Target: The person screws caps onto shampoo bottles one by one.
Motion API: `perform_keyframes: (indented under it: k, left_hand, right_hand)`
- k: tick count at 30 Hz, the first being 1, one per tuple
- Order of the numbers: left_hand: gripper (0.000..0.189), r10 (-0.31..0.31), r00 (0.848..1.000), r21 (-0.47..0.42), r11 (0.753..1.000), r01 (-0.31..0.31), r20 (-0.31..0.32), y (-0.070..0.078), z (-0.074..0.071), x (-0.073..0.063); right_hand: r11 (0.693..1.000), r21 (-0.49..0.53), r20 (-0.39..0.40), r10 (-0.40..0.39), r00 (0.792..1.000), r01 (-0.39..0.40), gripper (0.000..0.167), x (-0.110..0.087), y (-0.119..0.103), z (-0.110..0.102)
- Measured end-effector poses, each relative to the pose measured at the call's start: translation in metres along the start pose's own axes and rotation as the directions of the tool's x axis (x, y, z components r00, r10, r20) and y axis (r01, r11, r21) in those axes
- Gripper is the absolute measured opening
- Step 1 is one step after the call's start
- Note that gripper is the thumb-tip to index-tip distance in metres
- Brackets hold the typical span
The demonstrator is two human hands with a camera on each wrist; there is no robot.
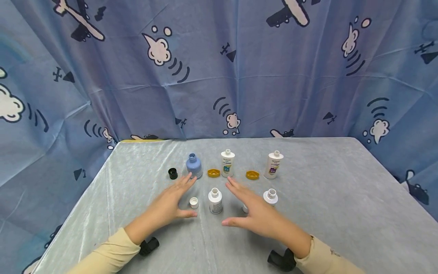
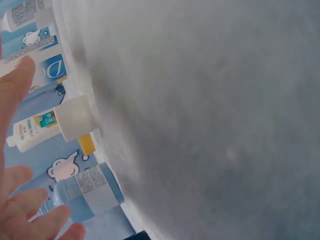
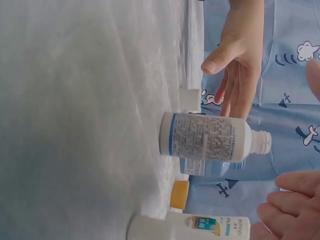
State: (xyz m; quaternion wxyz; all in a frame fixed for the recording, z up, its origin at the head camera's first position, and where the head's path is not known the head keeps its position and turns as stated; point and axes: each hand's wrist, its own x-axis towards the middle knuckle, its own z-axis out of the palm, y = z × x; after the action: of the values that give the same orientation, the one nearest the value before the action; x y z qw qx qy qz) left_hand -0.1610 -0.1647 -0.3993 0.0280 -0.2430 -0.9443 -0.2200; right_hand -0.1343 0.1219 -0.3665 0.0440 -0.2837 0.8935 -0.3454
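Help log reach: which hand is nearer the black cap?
Left. The left hand is on the near side of the black cap; the right hand is farther, to its right.

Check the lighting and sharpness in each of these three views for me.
Head view: evenly lit, soft shadows below the left hand and right hand; left wrist view: the grey table surface blurred, duller toward the right; right wrist view: print on the central white bottle too fuzzy to read.
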Motion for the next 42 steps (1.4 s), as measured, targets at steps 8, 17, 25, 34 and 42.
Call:
perform_keyframes:
  k: [8, 17, 25, 34, 42]
  left_hand:
    - [0.1, -0.017, 1.0, -0.017, 1.0, 0.017, -0.001, -0.001, 0.004, -0.001]
    - [0.097, -0.066, 0.997, -0.128, 0.989, 0.069, 0.028, 0.0, 0.008, 0.0]
    - [0.085, -0.167, 0.986, -0.249, 0.954, 0.167, 0.02, 0.0, 0.01, 0.001]
    - [0.066, -0.213, 0.974, -0.445, 0.867, 0.222, 0.071, -0.003, 0.012, 0.004]
    - [0.059, -0.271, 0.955, -0.53, 0.796, 0.294, 0.122, -0.005, 0.014, 0.007]
  right_hand:
    - [0.995, 0.084, 0.021, 0.044, 0.999, -0.046, 0.094, 0.009, 0.004, 0.012]
    - [0.992, 0.119, 0.022, 0.04, 0.999, -0.043, 0.094, 0.014, 0.008, 0.02]
    - [0.975, 0.184, 0.036, 0.117, 0.993, -0.121, 0.091, 0.021, 0.008, 0.026]
    - [0.928, 0.332, 0.022, 0.169, 0.985, -0.167, 0.084, 0.027, 0.008, 0.036]
    - [0.891, 0.411, -0.002, 0.215, 0.977, -0.195, 0.07, 0.034, 0.009, 0.041]
